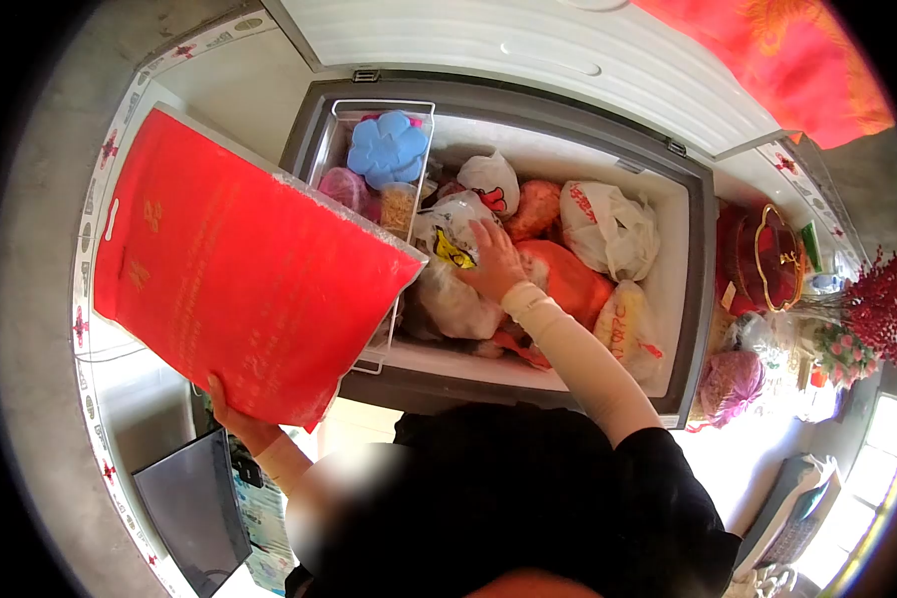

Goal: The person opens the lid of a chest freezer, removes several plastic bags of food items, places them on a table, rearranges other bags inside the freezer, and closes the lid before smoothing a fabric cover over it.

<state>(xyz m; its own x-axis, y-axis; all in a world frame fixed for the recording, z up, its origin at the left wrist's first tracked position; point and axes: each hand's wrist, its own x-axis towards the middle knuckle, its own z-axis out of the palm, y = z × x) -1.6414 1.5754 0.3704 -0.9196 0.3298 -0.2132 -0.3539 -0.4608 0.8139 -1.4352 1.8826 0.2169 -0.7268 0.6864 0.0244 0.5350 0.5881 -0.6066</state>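
Observation:
At the left, my left hand (pixel 241 424) grips the lower edge of a large flat red bag (pixel 239 269) with a handle slot and faint gold writing; some of its fingers are hidden behind the bag. My right hand (pixel 496 264) reaches down into an open chest freezer (pixel 700 289), fingers spread over a whitish plastic bag (pixel 458 221) with a yellow-and-black print. Just below that hand lies a clear bag with pale contents (pixel 458 299). Beside it are a red bag (pixel 573 284) and a white knotted bag (pixel 608 229).
A white wire basket (pixel 431 149) hangs at the freezer's left end, holding a blue flower-shaped container (pixel 387 148) and tubs. The raised lid (pixel 448 40) stands behind. To the right are a dark red round box (pixel 767 257) and flowers (pixel 872 309); a dark screen (pixel 194 513) is lower left.

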